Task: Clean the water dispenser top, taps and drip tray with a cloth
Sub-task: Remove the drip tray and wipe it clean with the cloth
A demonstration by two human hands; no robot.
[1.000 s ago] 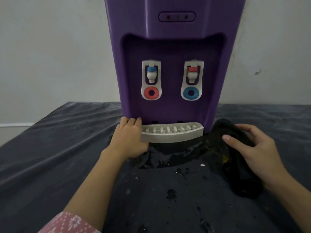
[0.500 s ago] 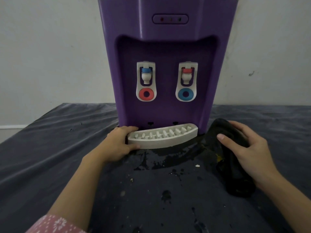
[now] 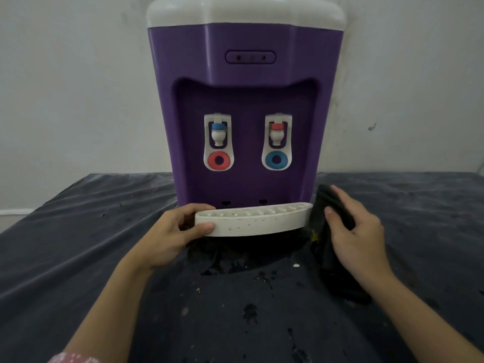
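Purple plastic water dispenser (image 3: 246,100): your left hand (image 3: 170,237) grips its white slotted drip tray (image 3: 251,221) by the left end; your right hand (image 3: 358,231) clutches the dark crumpled cloth (image 3: 320,213) beside it.

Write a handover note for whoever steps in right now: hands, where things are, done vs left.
Left hand: grips the left end of the white drip tray, thumb on its front face, fingers behind.
Right hand: holds the dark cloth, which touches the tray's right end.
Tray sits tilted at the foot of the purple dispenser, its right end higher and its left end forward; it looks unseated.
Dark table cover has a wet patch and crumbs in front of the tray.
Done: cannot tell for the white top or the two taps.
Left: the tray front shows specks; wipe it, then reseat it.
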